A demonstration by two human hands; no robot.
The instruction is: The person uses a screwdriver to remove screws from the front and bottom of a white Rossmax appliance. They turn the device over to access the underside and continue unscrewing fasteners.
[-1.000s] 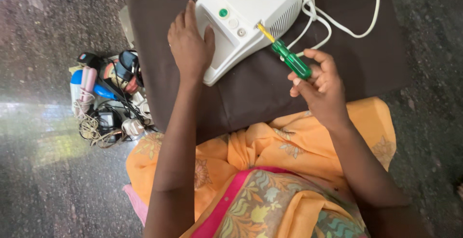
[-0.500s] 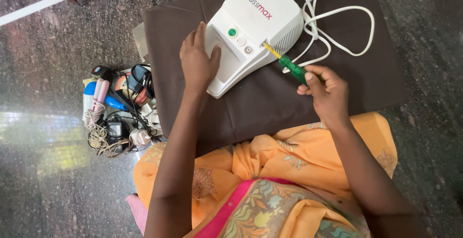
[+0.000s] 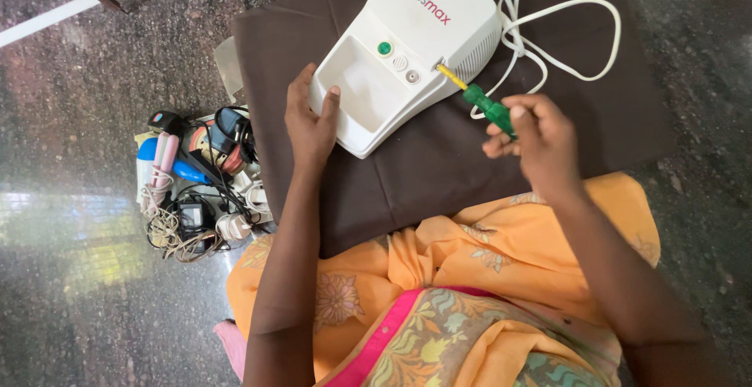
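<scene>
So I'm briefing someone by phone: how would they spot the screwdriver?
Find the brown cloth with the white machine on it. At the machine's right side, the right hand holds the screwdriver: green handle, yellow shaft, the only tool there.

Screwdriver (image 3: 487, 106) tip now against the device (image 3: 407, 50).

head-worn camera, looking steeply down, close

Both bare arms reached forward from the lower edge of the view, well apart. The left hand (image 3: 311, 121) lay palm down, fingers spread and slightly curled, thumb raised beside them, forearm running straight up the middle. The right hand (image 3: 533, 132) was pinched closed, its fingers bunched at the tips, wrist bent inward and forearm angled in from the right.
</scene>
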